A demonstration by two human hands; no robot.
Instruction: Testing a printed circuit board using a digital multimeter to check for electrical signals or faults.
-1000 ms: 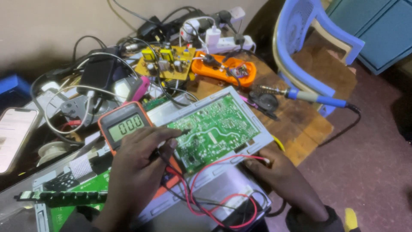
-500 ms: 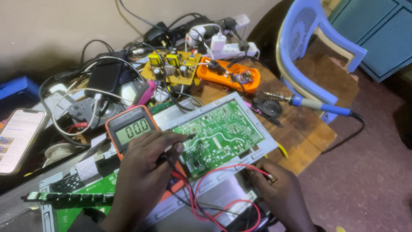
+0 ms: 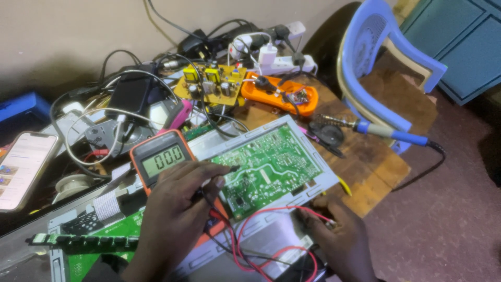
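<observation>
A green circuit board (image 3: 269,167) lies in a grey metal frame on the wooden table. My left hand (image 3: 175,216) pinches a black multimeter probe (image 3: 225,172) whose tip touches the board's left side. Just behind that hand sits an orange multimeter (image 3: 162,158) with a lit display. My right hand (image 3: 339,237) rests at the board's near edge, fingers closed on a red probe (image 3: 319,215). Red and black leads (image 3: 250,245) loop between the two hands.
A soldering iron with a blue handle (image 3: 378,130) lies at the right of the table. An orange tool (image 3: 282,93), a yellow board (image 3: 209,81), a power strip (image 3: 276,62) and tangled cables crowd the back. A phone (image 3: 23,167) glows at left. A blue plastic chair (image 3: 381,57) stands at right.
The camera view has shifted slightly down and left. My right hand has slid a little along the board's near edge; my left hand stays with its probe on the board.
</observation>
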